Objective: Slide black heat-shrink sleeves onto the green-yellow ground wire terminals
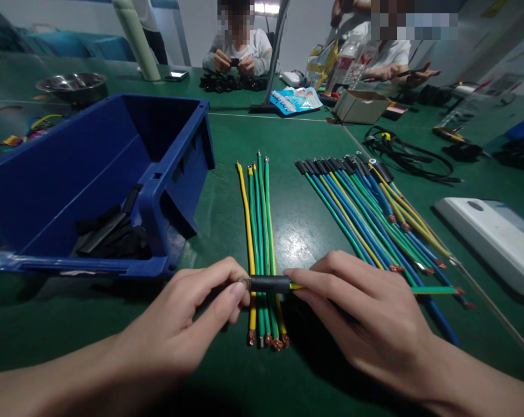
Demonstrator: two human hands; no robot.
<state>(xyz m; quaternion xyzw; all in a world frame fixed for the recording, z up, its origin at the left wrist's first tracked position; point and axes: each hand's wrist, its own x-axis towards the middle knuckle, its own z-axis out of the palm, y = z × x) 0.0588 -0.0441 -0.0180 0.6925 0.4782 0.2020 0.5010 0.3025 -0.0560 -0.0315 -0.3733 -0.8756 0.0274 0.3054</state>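
Note:
A yellow-green wire (pixel 433 291) runs sideways through my right hand (pixel 366 313), whose fingers are pinched round it. Black heat-shrink tubing (pixel 269 284) covers its left end, between my hands. My left hand (pixel 201 318) pinches the metal terminal (pixel 245 282) that juts from the tubing. Beneath lies a small bunch of yellow and green wires (pixel 262 226), bare copper strands towards me. Right of it, a row of green, blue and yellow wires (pixel 352 202) lies with black sleeves on the far ends. My right hand hides part of this row.
On the left stands a blue bin (pixel 157 202) with black tubing pieces (pixel 109 229) inside. A white case (pixel 491 243) lies at the right, near a black cable (pixel 411 153). Farther back are a steel bowl (pixel 73 87), a small cardboard box (pixel 361 107) and co-workers (pixel 244 55).

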